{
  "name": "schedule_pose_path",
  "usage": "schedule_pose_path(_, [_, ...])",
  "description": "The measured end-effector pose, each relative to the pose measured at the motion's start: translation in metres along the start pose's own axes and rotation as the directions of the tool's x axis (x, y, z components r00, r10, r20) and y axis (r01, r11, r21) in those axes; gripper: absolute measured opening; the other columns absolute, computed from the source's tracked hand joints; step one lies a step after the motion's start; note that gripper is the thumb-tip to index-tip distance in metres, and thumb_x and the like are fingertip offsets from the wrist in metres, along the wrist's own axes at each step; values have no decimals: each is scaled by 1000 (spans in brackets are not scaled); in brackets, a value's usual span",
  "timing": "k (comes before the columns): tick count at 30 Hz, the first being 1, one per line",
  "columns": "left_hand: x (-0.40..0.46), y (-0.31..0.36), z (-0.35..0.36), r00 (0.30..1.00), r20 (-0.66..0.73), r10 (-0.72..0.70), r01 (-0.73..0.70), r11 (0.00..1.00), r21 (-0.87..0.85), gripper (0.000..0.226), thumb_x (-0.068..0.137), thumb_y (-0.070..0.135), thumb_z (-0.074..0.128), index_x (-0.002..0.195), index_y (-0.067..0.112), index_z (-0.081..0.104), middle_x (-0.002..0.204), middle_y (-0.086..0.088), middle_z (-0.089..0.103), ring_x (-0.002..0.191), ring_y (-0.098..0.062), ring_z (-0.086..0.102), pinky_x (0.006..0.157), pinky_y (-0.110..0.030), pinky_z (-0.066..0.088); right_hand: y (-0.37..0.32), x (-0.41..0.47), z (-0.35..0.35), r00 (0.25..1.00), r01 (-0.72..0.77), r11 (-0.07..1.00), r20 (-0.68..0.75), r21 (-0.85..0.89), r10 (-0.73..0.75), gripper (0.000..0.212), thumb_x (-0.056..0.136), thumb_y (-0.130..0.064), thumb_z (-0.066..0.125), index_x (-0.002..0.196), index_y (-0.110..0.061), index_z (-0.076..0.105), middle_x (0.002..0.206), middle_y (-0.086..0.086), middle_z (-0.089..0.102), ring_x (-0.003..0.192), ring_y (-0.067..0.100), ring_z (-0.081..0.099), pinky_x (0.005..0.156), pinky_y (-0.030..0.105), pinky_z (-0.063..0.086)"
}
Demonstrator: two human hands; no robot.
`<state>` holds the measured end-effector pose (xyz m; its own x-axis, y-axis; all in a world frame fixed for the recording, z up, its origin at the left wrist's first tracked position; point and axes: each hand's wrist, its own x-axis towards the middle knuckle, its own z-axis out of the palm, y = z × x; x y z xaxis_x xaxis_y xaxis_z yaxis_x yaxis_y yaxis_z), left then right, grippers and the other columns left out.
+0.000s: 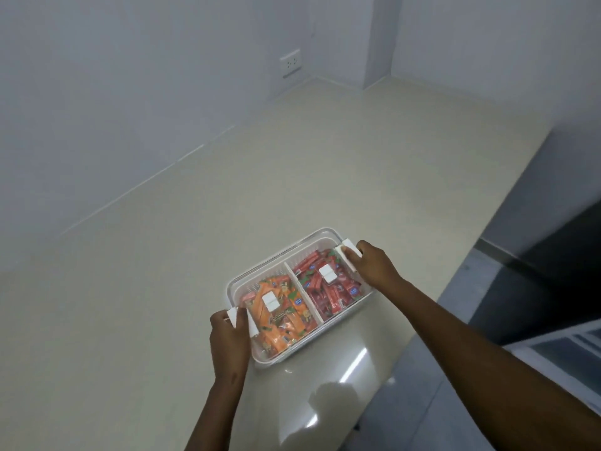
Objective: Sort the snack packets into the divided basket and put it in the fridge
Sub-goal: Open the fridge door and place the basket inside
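Soft, dim, hazy picture; glare streaks on the floor [328,379]; edges bowed.

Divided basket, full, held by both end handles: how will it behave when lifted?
The basket probably lifts stiff: its plastic rim looks rigid. Likely light, since it holds only small packets. Orange packets fill one side and red packets the other, so with the left hand and right hand gripping both ends, tipping seems unlikely.

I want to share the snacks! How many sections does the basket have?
2. The white plastic divided basket has a left section holding orange snack packets and a right section holding red snack packets. No others visible.
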<state>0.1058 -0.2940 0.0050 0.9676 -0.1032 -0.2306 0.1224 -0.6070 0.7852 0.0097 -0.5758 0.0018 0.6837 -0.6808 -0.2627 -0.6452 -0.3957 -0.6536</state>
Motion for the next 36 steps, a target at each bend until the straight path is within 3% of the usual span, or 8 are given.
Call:
schedule_pose_path(6, [-20, 29, 44, 978, 159, 134, -141, 990, 30, 36, 95, 38, 54, 111, 7, 50, 91, -6, 62, 78, -20, 59, 56, -23, 40, 66, -53, -40, 971, -168, 974, -147, 149, 190, 44, 95, -52, 43, 70, -17, 35, 64, 0, 45, 59, 16, 44, 51, 29, 30])
schedule_pose_path(11, [-64, 68, 107, 910, 326, 256, -274, 962, 10, 34, 95, 36, 54, 111, 7, 49, 86, -3, 59, 72, -11, 56, 56, -21, 39, 134, -106, -99, 901, -264, 925, -273, 273, 338, 38, 94, -52, 44, 78, -18, 46, 72, 0, 56, 62, 11, 54, 50, 23, 35])
schedule_pose_path(20, [-181, 119, 236, 637, 650, 414, -516, 856, -40, 39, 93, 43, 55, 115, 12, 47, 98, -3, 60, 84, -20, 63, 63, -24, 48, 270, -234, -180, 654, -396, 773, -440, 495, 616, 42, 94, -53, 44, 89, -13, 55, 81, 2, 63, 71, 14, 62, 61, 30, 48])
schedule_pose_path(24, [-237, 117, 281, 519, 748, 413, -548, 833, -78, 33, 93, 42, 56, 105, 11, 50, 93, -3, 63, 83, -19, 64, 63, -24, 48, 322, -293, -191, 519, -474, 700, -473, 534, 712, 39, 95, -49, 45, 86, -12, 52, 73, -3, 56, 64, 7, 53, 53, 24, 37])
schedule_pose_path(27, [-280, 114, 307, 457, 790, 409, -574, 814, -89, 32, 95, 38, 55, 102, 7, 49, 93, -5, 62, 81, -18, 61, 59, -21, 42, 362, -326, -195, 442, -513, 639, -462, 573, 769, 47, 94, -53, 44, 91, -7, 54, 83, 6, 62, 74, 19, 60, 65, 31, 45])
schedule_pose_path(30, [-317, 110, 331, 402, 831, 384, -589, 804, -87, 27, 97, 36, 52, 103, 12, 45, 95, -2, 59, 75, -10, 57, 57, -16, 41, 394, -349, -197, 391, -517, 598, -453, 612, 801, 38, 96, -47, 46, 85, -10, 52, 84, 5, 59, 79, 22, 56, 64, 30, 40])
schedule_pose_path(33, [-337, 108, 362, 368, 841, 396, -603, 791, -108, 27, 97, 36, 51, 103, 10, 47, 98, -7, 62, 84, -19, 62, 66, -25, 47, 417, -359, -200, 340, -508, 579, -469, 638, 815, 34, 96, -41, 48, 73, -18, 43, 77, 2, 52, 79, 20, 51, 67, 28, 33])
schedule_pose_path(36, [-349, 110, 388, 340, 853, 397, -629, 770, -107, 33, 97, 36, 51, 107, 4, 49, 96, -8, 61, 85, -22, 62, 66, -26, 46, 440, -366, -199, 303, -504, 561, -474, 656, 827, 34, 96, -41, 48, 83, -11, 47, 81, 7, 54, 79, 22, 52, 69, 28, 33])
